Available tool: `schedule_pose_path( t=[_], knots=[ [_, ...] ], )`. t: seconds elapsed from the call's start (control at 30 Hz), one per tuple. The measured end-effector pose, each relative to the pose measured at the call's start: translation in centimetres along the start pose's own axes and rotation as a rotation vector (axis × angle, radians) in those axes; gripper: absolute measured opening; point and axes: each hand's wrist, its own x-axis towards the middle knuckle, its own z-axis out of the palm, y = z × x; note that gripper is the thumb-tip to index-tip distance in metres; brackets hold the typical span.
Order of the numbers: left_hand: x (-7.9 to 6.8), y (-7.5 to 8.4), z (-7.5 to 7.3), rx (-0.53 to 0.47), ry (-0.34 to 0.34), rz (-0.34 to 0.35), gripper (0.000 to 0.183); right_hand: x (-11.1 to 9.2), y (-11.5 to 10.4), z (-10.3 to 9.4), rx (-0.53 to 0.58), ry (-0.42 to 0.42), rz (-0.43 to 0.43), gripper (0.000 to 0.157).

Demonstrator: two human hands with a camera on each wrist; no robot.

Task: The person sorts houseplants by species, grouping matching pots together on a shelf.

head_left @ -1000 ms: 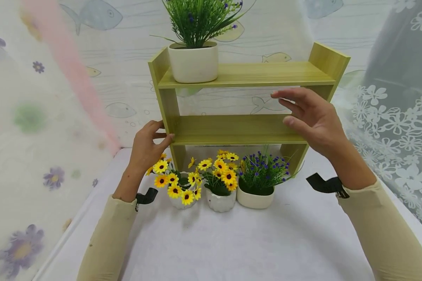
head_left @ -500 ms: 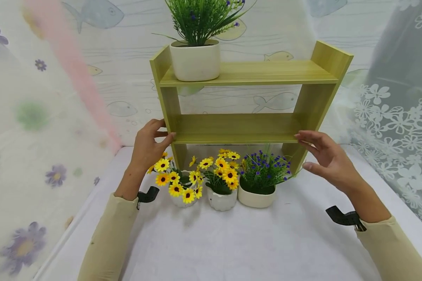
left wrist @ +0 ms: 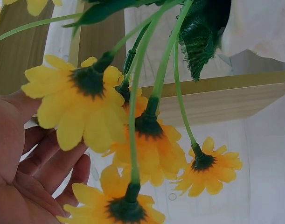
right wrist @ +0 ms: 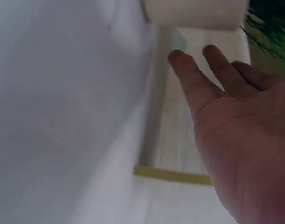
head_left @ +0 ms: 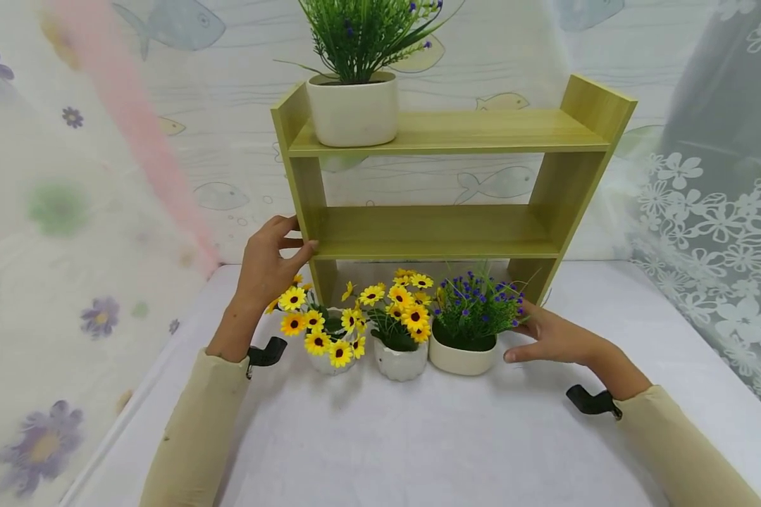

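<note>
While the left hand (head_left: 269, 260) grips the left panel of the shelf (head_left: 431, 232), the right hand (head_left: 548, 336) is spread beside the cream pot (head_left: 463, 360) with nothing visible in its grasp. Left thumb (head_left: 302, 255): laid across the panel's front edge, level with the lower board. Left fingers (left wrist: 63, 163): bent, on the outer side of the panel. Right fingers (right wrist: 196, 79): nearly straight, separated, directed toward the cream pot; the right wrist view shows a gap between fingertips and pot wall. Right thumb (head_left: 525, 352): extended near the pot's right end. Whether these fingers touch the foliage cannot be told.

The cream pot stands upright on the white table (head_left: 418, 436), in front of the shelf's lower opening, at the right end of a row of three. It contains purple flowers (head_left: 478, 306). Just beside it stands the middle pot (head_left: 401, 365), white, with yellow flowers (head_left: 409, 310). Farther left stands the left pot (head_left: 332, 365), partly covered by its yellow blooms (head_left: 315, 343), which lean close to the left hand.

The shelf has two wood-grain boards between side panels. Its upper board carries the top pot (head_left: 354, 116), upright at the left end, with tall green leaves (head_left: 355, 42). Each wrist bears a black band (head_left: 266, 351) above a beige sleeve (head_left: 196, 429). Behind hangs a curtain (head_left: 228, 141) printed with fish; white floral lace (head_left: 729, 225) covers the right side.
</note>
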Motion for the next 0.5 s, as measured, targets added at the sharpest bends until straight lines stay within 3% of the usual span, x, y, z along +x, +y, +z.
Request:
schedule_pose_path(
  t=[0.13,0.5],
  knots=[
    [0.0,0.0,0.0,-0.002,-0.001,0.005,0.045,0.9,0.5,1.7,-0.028,-0.04,-0.008,0.107],
    [-0.1,-0.1,0.0,0.002,0.003,0.004,0.045,2.5,-0.2,4.9,-0.19,0.159,-0.114,0.114]
  ],
)
